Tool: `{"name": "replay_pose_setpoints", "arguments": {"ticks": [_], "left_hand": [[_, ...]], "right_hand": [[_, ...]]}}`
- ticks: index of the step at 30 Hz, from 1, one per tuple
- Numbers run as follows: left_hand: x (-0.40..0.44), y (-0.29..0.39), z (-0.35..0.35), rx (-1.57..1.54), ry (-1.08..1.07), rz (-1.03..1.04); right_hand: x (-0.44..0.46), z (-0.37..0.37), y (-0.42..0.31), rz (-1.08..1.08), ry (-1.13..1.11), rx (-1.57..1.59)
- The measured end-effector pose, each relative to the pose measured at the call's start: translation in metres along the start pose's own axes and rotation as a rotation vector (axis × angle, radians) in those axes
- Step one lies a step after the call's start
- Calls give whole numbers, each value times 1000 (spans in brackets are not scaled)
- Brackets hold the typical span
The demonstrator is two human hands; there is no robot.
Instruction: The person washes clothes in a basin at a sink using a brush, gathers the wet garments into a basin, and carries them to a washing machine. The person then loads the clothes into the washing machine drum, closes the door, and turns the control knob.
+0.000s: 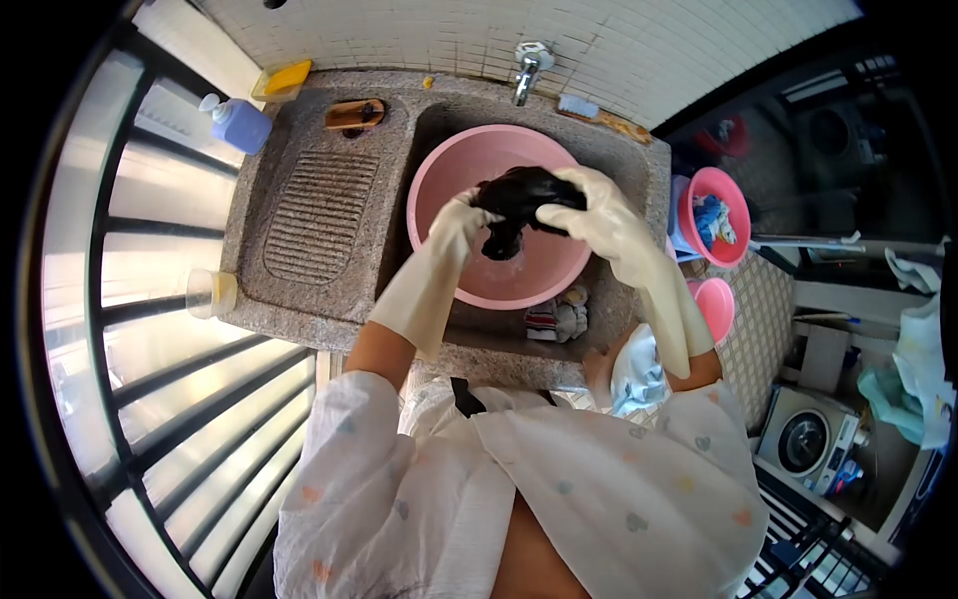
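A bunched piece of wet black cloth (529, 200) is held up between my two hands, over a pink basin (423, 190) with water in it. My left hand (461, 215), in a cream rubber glove, grips the cloth's left side. On the right side my right hand (591, 212), gloved the same way, has its fingers and thumb closed round the cloth. A lower end of the cloth hangs toward the water. What kind of garment it is, I cannot make out. The basin stands inside a stone sink (397, 215).
Left of the basin lies a ribbed stone washboard (321, 215). A purple pump bottle (240, 126), a wooden brush (354, 115) and a tap (527, 75) are around the sink. Striped cloths (557, 319) lie below the basin. A pink tub (715, 200) holds clothes at right.
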State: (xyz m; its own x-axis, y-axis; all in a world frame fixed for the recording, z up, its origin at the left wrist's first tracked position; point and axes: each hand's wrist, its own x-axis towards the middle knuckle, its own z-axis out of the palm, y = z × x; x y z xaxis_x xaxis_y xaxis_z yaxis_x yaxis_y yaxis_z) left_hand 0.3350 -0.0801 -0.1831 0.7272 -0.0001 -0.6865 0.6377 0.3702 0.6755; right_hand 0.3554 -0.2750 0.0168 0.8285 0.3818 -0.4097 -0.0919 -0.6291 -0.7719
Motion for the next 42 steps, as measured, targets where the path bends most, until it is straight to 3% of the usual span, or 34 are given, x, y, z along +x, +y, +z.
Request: {"name": "replay_pose_setpoints", "arguments": {"ticks": [1,2,3,5,7,9,11,13,14,16,17,19,20,21,22,23,24,25,27,28,30,31,33,34,35,38,42], "left_hand": [[-32,28,7,107,80,-80],[-37,27,5,-151,30,-37],[-56,42,9,-215,16,-27],[-49,32,0,-346,-93,117],[-66,38,6,-304,-57,129],[-82,38,8,-257,-16,143],[-96,34,4,-235,-170,269],[-107,33,-12,-81,-314,294],[-83,14,-24,-153,-612,690],[-83,17,-25,-27,-785,1232],[-83,18,-26,-21,-866,1487],[-95,13,-35,-173,-149,317],[-90,19,-37,-151,-204,408],[-84,23,-38,-131,-257,495],[-79,22,-31,-329,-270,480],[-74,22,-20,-527,-283,470],[-72,23,-14,-532,-278,475],[-71,26,-8,-659,-206,380],[-79,38,9,-812,-31,241],[-77,41,8,-830,-82,180],[-60,45,3,-852,-128,126],[-46,39,-2,-820,-257,181],[-35,39,-7,-712,-443,261],[-39,43,-8,-627,-480,273],[-43,48,-9,-518,-497,274],[-56,69,-4,-147,-495,239],[-63,89,6,290,-438,185]], "right_hand": [[0,-5,19,-50,38,92],[0,-7,33,-1,66,186],[4,-8,49,45,94,279],[14,11,102,-126,123,438],[3,31,94,140,139,418],[36,67,112,427,13,882],[64,97,111,509,25,1052],[112,128,149,333,-295,1623],[127,134,169,332,-297,1631],[125,127,165,15,-836,1594],[121,127,163,16,-838,1593],[74,106,85,168,-623,1620],[88,116,92,172,-624,1616],[111,134,115,-254,-491,1278],[137,150,137,-645,-349,902],[137,147,127,-134,-414,1144],[137,143,118,408,-299,1455],[112,125,82,410,-306,1449],[63,101,31,588,45,901],[51,97,25,649,149,708],[53,102,43,75,162,657],[52,102,46,76,155,656],[51,102,47,-449,323,370],[46,109,45,-636,630,150],[44,99,46,-637,628,151],[19,55,17,-905,62,-315],[9,48,7,-936,-185,-565]]}}
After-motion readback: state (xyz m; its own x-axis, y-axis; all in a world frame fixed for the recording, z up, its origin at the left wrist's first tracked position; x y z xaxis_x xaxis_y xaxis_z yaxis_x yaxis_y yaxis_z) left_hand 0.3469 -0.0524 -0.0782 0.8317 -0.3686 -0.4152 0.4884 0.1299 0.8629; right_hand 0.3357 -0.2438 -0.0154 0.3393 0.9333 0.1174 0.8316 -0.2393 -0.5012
